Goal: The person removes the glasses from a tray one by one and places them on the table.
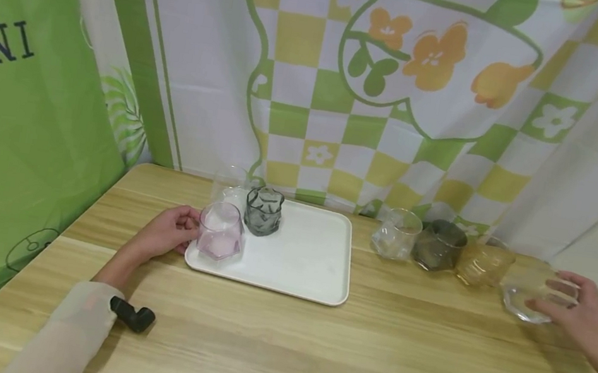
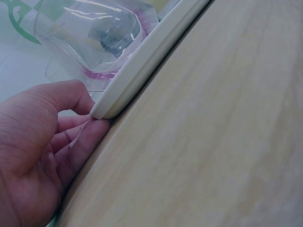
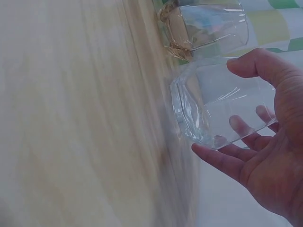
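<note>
White tray [image 1: 299,263] holds pink glass [image 1: 219,242], grey glass [image 1: 263,213]; my left hand [image 1: 168,233] pinches its left edge. My right hand [image 1: 590,320] grasps clear glass [image 3: 222,101], just right of amber glass [image 1: 483,266] on counter [image 1: 321,355].

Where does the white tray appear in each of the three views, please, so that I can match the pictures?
Head: the white tray lies slightly left of centre, below the middle.
Left wrist: the tray slants from left of centre up to the top edge, with the left hand pinching its edge.
Right wrist: not in the picture.
Shared landmark: the wooden tabletop, visible in all three views.
</note>
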A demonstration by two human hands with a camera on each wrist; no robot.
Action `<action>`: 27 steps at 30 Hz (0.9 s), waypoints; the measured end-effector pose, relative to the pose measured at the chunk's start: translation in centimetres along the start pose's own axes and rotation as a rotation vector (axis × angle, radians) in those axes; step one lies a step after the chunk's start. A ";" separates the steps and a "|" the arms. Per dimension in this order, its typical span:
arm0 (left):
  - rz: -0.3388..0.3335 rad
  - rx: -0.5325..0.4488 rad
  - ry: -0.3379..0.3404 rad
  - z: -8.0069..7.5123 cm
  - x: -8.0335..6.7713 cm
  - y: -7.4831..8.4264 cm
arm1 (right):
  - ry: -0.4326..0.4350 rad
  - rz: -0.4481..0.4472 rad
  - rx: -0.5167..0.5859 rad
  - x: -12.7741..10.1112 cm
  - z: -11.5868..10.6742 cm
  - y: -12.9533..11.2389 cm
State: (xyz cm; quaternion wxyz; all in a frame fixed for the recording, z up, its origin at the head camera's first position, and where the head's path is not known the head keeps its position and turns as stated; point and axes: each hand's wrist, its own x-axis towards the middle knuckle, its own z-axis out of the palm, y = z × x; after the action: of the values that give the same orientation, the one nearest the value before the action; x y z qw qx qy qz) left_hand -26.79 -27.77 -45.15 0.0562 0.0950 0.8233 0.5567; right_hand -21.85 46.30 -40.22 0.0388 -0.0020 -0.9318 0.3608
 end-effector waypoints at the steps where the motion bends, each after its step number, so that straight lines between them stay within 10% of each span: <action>1: 0.001 0.000 0.000 0.0 0.0 0.0 | 0.004 0.005 0.001 0.1 0.0 0.1; 27: -0.007 0.026 0.003 0.0 0.1 -0.3 | -0.009 0.013 0.135 2.2 0.8 0.3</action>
State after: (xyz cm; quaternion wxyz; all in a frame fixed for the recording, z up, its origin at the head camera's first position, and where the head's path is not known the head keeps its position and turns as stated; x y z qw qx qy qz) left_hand -26.94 -27.84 -45.37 0.0558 0.0920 0.8308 0.5460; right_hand -24.07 46.08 -40.88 0.0324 -0.0039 -0.9055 0.4230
